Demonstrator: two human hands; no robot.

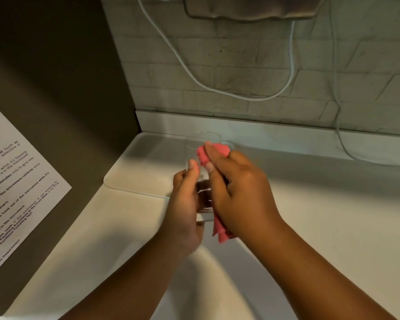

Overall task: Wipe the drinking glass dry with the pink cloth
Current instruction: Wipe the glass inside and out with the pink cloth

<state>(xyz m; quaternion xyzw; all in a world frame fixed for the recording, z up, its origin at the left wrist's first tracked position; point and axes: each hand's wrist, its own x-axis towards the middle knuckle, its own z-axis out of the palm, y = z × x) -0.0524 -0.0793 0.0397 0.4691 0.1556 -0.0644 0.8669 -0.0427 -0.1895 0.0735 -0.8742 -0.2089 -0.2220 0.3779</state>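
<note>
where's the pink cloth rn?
Head view, centre: the pink cloth is pressed against the right side of the drinking glass by the right hand; the left hand grips the glass above the white counter.

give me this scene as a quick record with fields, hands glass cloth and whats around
left hand: grips the drinking glass low down
right hand: presses the pink cloth against the glass side
glass: clear, held above the counter
tray: on the counter behind the hands
wall: white cable hanging
left side: printed notice
</note>
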